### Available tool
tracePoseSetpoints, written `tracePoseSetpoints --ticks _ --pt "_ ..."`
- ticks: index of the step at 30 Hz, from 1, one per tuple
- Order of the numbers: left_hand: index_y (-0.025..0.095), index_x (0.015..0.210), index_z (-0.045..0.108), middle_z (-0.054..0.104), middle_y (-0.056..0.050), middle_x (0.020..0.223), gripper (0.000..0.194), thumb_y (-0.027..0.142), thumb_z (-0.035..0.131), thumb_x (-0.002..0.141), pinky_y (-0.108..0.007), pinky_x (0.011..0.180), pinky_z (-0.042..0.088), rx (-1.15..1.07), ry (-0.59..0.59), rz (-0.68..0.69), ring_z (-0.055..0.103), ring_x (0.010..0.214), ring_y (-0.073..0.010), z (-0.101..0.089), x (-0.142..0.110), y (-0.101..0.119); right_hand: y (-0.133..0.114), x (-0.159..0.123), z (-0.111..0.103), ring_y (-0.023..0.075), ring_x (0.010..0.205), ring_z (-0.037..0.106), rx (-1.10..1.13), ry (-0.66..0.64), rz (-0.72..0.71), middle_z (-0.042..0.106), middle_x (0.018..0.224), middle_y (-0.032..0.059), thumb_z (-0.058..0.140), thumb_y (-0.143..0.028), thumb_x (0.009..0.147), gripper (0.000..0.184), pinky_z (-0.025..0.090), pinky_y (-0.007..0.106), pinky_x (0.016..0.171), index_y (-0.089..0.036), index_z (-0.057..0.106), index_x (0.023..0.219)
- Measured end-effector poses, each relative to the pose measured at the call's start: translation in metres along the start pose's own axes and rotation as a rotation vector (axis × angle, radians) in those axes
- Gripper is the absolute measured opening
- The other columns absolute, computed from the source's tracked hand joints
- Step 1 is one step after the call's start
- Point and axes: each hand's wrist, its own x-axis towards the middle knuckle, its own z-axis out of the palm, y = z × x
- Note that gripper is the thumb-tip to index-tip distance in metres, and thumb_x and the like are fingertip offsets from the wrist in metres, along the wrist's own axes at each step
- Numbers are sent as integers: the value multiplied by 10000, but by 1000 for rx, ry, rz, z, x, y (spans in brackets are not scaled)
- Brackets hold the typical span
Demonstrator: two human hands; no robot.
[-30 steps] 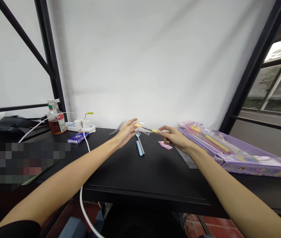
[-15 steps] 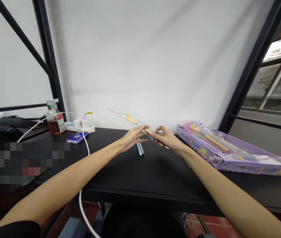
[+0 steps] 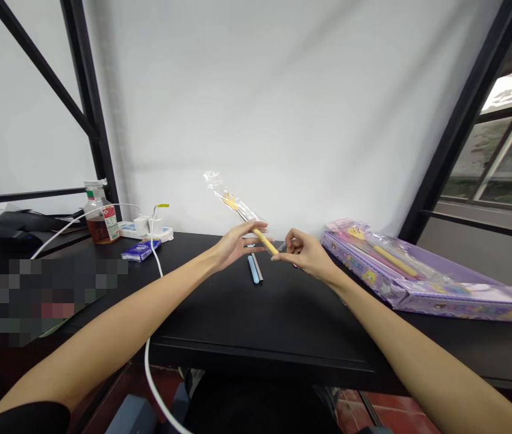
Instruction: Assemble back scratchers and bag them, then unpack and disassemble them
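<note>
A yellow back scratcher [image 3: 265, 241] in a clear plastic sleeve [image 3: 213, 179] is held up at a slant over the desk. Its claw-shaped head points up and left, its handle down and right. My left hand [image 3: 233, 244] grips the handle near its upper end between thumb and fingers. At the lower end, my right hand [image 3: 303, 253] pinches the sleeve's clear end, with the thumb tip close to the handle's tip. Below the hands, a light-blue stick-like handle [image 3: 253, 270] lies on the desk beside a thin greyish strip [image 3: 258, 268].
On the right stands an open purple box [image 3: 418, 295] with more wrapped back scratchers. To the left are a power strip [image 3: 168, 235], a blue packet [image 3: 141, 250], a bottle of brown liquid [image 3: 101, 220] and a white cable [image 3: 159, 274] crossing the black desk [image 3: 260, 319].
The back scratcher has been raised and tilted more steeply, and its handle shows in full now. My left hand has shifted slightly left; my right hand has moved a little away from it.
</note>
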Motion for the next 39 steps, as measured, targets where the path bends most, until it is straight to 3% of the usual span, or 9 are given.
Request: tracePoseSetpoints --ticks 3,8,13,20,24,28,31,34,39 --pt "176 1058 687 647 -106 1094 368 495 607 892 -443 961 489 30 -101 -67 652 1017 -257 8 -3 -6 -2 1 1 116 471 480 52 53 9 508 564 -87 847 -552 583 602 358 234 448 -248 427 890" --pt "197 1123 677 646 -117 1144 487 605 546 892 -442 945 494 71 -211 -153 636 1070 -283 9 -4 -17 -8 0 4 135 492 529 140 -110 99 582 584 -58 829 -506 645 576 418 250 469 -239 457 995" --pt "212 1120 652 648 -94 1039 500 636 506 897 -359 822 532 172 -76 -128 635 980 -240 0 1 -19 -7 3 3 136 515 564 235 -115 105 599 610 -35 841 -486 640 489 446 269 507 -214 496 855" --pt "219 1155 572 648 -42 940 354 407 673 873 -370 842 531 160 207 -58 657 792 -151 -8 8 -22 -10 1 -3 112 546 543 211 -308 137 586 636 -26 860 -441 632 417 455 263 536 -181 551 734" --pt "174 1089 605 621 -11 842 398 241 796 746 -364 861 521 169 259 -28 640 788 -137 -23 10 -20 -16 -2 -9 186 742 667 297 -482 153 710 838 68 777 -442 754 338 527 331 706 -152 688 901" --pt "190 1089 628 603 -26 969 428 209 811 703 -358 866 522 153 235 35 637 880 -149 -29 10 -13 -19 -3 -16 242 981 670 406 -604 139 703 1111 129 737 -382 805 413 510 404 869 -182 669 1159" --pt "194 1125 624 597 -48 1035 481 211 825 688 -374 855 535 175 188 47 653 883 -163 -25 10 -10 -18 -4 -17 188 854 643 271 -559 63 691 920 48 812 -342 724 485 495 356 807 -216 642 1160" --pt "184 1143 618 601 -77 1083 522 229 843 674 -396 861 542 191 165 59 665 899 -180 -21 10 -11 -16 -3 -14 128 694 525 108 -457 -7 572 759 -20 861 -358 653 369 438 291 678 -205 680 935" --pt "182 1149 606 620 -90 1088 531 277 844 684 -370 840 551 223 161 105 660 905 -183 -19 11 -14 -14 0 -8 153 775 516 72 -315 -95 533 891 27 839 -442 659 315 429 300 672 -180 670 704"
